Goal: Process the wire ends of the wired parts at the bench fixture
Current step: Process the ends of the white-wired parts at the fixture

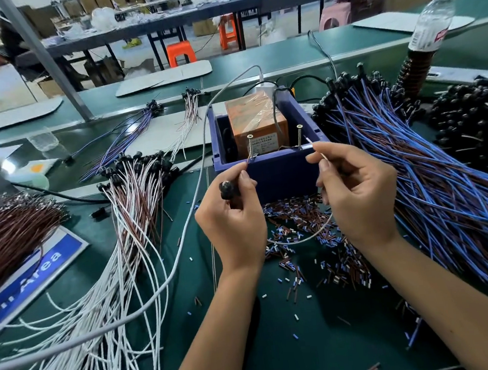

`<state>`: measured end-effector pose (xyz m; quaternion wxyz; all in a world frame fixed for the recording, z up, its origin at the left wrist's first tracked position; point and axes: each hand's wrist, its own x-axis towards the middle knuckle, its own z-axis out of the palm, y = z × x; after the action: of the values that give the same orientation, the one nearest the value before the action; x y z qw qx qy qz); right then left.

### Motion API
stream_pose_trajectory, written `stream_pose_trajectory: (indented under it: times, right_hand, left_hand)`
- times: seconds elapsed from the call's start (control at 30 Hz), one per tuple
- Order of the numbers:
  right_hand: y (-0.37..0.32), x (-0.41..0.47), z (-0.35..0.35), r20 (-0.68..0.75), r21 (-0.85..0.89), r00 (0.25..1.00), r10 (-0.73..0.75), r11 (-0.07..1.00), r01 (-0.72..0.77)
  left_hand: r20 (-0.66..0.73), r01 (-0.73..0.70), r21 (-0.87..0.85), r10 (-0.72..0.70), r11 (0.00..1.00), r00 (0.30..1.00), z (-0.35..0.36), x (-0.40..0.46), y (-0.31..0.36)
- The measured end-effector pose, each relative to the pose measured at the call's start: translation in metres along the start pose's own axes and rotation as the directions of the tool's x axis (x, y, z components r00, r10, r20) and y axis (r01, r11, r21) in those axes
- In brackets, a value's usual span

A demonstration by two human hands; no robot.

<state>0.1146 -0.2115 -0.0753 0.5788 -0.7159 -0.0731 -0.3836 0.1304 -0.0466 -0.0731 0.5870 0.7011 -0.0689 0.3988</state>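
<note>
Hands raised before the blue fixture box [271, 170]: left hand [233, 215] pinches a wired part's black head [227, 189], right hand [357, 194] pinches its white wire [301, 239] at the rim.

A factory assembly floor. The green worktop [326, 341] carries heaps of wired parts: white leads [106, 287] at 8 o'clock, blue leads [445, 183] at 3 o'clock, brown wires [9, 234] at 9 o'clock. Cut insulation bits [307, 238] litter the middle below a blue fixture box [277, 172]. At 12 o'clock stand another long bench [191, 20], plastic stools [181, 52] and cardboard boxes [48, 84].
</note>
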Motion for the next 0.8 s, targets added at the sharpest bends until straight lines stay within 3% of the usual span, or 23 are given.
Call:
stream_pose_trajectory:
  times: [0.3, 0.8]
  right_hand:
    - [-0.001, 0.0, 0.0, 0.034, -0.018, 0.999, -0.036, 0.999, 0.037]
    - [-0.003, -0.001, -0.001, 0.016, 0.016, 1.0, 0.015, 1.0, -0.015]
  left_hand:
    - [-0.019, -0.027, 0.069, 0.028, 0.997, 0.999, -0.001, -0.001, 0.009]
    - [-0.051, 0.085, -0.018, -0.085, 0.996, 0.995, -0.007, -0.002, 0.015]
